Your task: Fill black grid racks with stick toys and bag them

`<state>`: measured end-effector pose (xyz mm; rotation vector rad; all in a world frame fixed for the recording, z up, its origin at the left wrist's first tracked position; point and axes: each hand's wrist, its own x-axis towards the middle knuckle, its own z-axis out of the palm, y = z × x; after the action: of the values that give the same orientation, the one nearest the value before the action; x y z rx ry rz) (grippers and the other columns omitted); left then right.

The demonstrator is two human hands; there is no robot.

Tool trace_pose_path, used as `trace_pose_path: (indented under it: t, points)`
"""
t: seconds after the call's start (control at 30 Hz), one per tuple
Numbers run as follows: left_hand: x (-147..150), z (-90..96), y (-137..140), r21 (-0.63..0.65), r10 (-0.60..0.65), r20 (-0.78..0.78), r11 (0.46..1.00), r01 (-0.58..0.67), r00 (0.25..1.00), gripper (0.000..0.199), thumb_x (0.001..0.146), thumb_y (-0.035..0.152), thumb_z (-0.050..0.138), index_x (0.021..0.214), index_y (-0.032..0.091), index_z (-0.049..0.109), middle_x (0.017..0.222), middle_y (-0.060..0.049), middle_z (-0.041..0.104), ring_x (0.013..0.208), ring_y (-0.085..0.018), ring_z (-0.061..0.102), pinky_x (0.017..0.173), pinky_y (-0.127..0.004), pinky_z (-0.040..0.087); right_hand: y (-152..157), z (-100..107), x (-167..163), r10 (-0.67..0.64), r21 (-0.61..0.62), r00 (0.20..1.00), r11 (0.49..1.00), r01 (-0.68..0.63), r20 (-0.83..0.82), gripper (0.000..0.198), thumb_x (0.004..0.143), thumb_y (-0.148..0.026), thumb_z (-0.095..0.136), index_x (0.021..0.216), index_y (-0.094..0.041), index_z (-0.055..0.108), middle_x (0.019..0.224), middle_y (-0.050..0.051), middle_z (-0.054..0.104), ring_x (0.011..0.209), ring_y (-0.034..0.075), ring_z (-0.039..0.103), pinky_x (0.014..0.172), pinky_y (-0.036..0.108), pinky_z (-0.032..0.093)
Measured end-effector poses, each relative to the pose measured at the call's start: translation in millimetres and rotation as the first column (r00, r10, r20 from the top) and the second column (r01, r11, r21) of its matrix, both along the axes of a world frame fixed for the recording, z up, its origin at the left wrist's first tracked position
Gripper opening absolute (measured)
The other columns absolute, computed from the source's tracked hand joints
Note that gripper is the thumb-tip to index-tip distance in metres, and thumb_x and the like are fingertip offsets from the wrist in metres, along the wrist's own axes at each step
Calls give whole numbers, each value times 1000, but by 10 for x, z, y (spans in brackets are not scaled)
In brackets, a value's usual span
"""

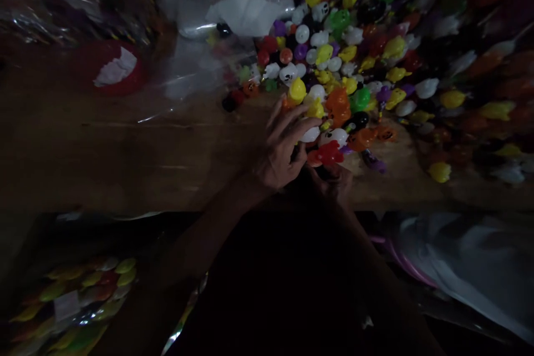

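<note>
Many small, glossy plastic toy figures with ghost, pumpkin and animal-like shapes lie heaped on a wooden table (162, 161). At the heap's near left edge is my left hand (279, 153), its fingers apart and curved against the toys. Its fingertips are by a yellow toy figure (297, 90) and a white toy figure (310, 134). Close beside it, my right hand (337, 184) is closed at a red toy figure (329, 153); its fingertips are partly hidden beneath that figure. Orange toy figures (337, 107) and a black one (357, 121) lie just beyond both hands.
Left of the heap lie clear plastic bags (192, 69) and a red round container (120, 75) with white paper. Packed bags (83, 3) fill the far left. Below the table edge are a bag of colourful toys (94, 289) at left and a whitish bag (459, 267) at right.
</note>
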<state>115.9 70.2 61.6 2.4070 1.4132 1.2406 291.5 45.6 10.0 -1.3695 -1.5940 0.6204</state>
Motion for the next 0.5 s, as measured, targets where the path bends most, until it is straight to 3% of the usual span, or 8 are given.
trace_pose_path:
  t: [0.23, 0.37, 0.5]
  points:
    - [-19, 1, -27, -10, -23, 36, 1000, 23, 999, 43, 94, 20, 45, 133, 23, 63, 150, -7, 58, 155, -29, 36, 130, -53, 31, 7, 83, 2, 60, 63, 994, 996, -66, 89, 24, 89, -42, 67, 78, -21, 72, 70, 2, 71, 58, 18, 64, 57, 29, 51]
    - [-81, -8, -25, -25, -63, 56, 998, 65, 996, 43, 101, 26, 37, 137, 22, 60, 152, -9, 57, 156, -29, 32, 131, -52, 27, 4, 43, -54, 101, 55, 978, 992, -112, 185, 21, 95, -38, 60, 82, -22, 68, 75, 3, 70, 68, 18, 66, 63, 29, 53]
    - [-78, 8, -71, 18, -143, 80, 990, 142, 986, 49, 101, 49, 47, 139, 22, 59, 151, -11, 57, 155, -32, 34, 129, -52, 32, -104, -62, -142, 113, 45, 942, 990, -134, 315, 19, 99, -30, 52, 90, -22, 67, 84, 6, 70, 80, 21, 68, 73, 33, 56]
